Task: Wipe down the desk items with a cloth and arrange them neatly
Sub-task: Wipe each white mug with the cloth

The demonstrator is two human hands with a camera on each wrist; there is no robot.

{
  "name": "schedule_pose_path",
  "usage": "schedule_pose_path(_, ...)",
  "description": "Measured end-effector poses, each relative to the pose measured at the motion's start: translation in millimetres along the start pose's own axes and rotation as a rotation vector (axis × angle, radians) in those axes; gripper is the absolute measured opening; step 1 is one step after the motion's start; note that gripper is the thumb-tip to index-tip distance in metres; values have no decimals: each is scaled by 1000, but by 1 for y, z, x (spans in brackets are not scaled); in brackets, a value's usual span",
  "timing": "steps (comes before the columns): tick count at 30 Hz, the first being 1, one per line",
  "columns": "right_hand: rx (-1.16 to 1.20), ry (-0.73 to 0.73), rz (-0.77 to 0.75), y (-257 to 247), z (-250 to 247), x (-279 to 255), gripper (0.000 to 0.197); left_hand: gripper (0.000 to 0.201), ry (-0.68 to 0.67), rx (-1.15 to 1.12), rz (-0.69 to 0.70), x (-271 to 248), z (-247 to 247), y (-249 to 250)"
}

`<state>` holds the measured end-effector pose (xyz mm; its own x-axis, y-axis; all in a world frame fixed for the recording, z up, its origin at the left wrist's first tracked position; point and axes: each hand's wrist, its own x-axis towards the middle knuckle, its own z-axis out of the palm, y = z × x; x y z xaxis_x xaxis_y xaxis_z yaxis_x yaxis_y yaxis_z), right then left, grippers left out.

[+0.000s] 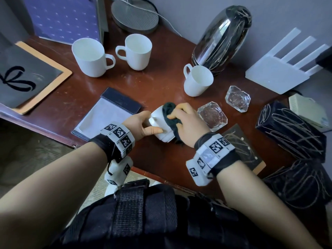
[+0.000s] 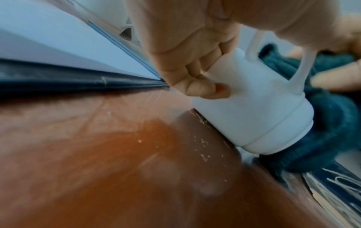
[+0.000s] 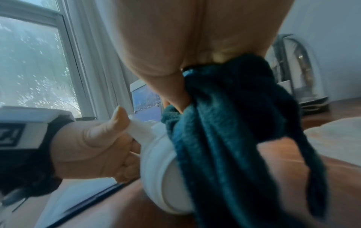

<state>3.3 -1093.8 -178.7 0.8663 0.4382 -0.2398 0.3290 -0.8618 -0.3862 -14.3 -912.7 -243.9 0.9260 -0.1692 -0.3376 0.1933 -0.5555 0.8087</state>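
A white mug (image 1: 160, 125) is held tilted just above the brown desk (image 1: 158, 159), near its front edge. My left hand (image 1: 142, 125) grips the mug (image 2: 254, 108) around its body by the handle, fingers (image 2: 197, 86) curled on its side. My right hand (image 1: 185, 121) holds a dark teal cloth (image 1: 170, 115) bunched against the mug's right side. In the right wrist view the cloth (image 3: 234, 131) drapes over the mug (image 3: 162, 169) and hangs down past its base. Three more white mugs (image 1: 91, 57) (image 1: 136, 51) (image 1: 197, 80) stand upright further back.
A notepad in a dark holder (image 1: 107, 115) lies left of my hands. Two glass coasters (image 1: 212, 115) (image 1: 237, 98) sit to the right. A chrome kettle (image 1: 222, 38), a white router (image 1: 280, 72), dark boxes (image 1: 291, 130), a lamp base (image 1: 134, 17) and a tray (image 1: 32, 78) ring the desk.
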Motion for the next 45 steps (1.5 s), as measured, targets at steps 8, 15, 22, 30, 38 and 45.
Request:
schedule_pose_path(8,99,65,149,22,-1,-21,37,48,-103,176,-10,-9,-6,4)
schedule_pose_path(15,196,185,-159,-28,5,-12,43,25,24,237,5,-8,0,12)
schedule_pose_path(22,-71,112,-451,-15,32,-22,42,35,24,176,-140,-4,4,7)
schedule_pose_path(30,-100,128,-303,17,2,-43,39,17,13,-25,-66,1,5,13)
schedule_pose_path(38,-63,38,-259,-21,-6,-15,38,14,26,45,-34,5,3,23)
schedule_pose_path(45,-30,-22,58,31,-5,-38,33,24,68,-18,-84,13,6,23)
